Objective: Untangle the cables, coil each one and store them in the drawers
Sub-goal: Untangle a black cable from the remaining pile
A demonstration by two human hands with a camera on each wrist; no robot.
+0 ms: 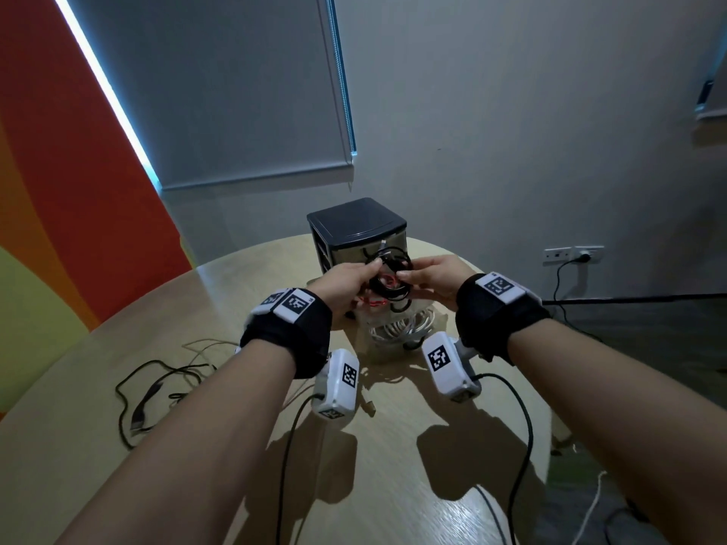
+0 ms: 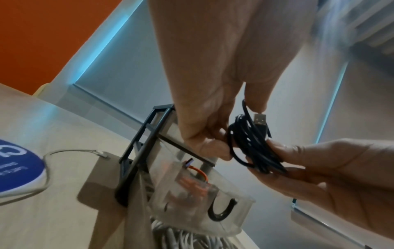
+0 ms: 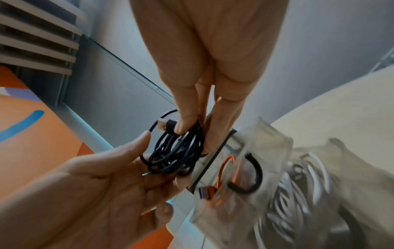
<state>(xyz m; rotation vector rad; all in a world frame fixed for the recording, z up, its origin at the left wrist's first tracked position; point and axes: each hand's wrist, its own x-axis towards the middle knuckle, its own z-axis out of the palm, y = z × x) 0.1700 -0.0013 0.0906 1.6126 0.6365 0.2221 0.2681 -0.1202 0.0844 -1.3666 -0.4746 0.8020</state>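
Round and pale, the table (image 1: 118, 348) carries the drawer unit (image 1: 356, 224); just before it a black coil (image 1: 387, 277) is pinched between left hand (image 1: 346, 287) and right hand (image 1: 430, 279). From the left wrist, the open drawer (image 2: 232, 212) lies directly below (orange cable inside). From the right wrist, both hands are clamped on the coil, equally near.

A black cable (image 1: 389, 275) is wound into a small bundle and held up in the air above the open clear drawers (image 2: 224, 210) of a little black drawer box (image 1: 356, 222). An orange cable (image 3: 224, 170) lies in one drawer, white cables (image 1: 397, 330) in the one below. More loose cables (image 1: 157, 383) lie on the bench (image 1: 98, 367).
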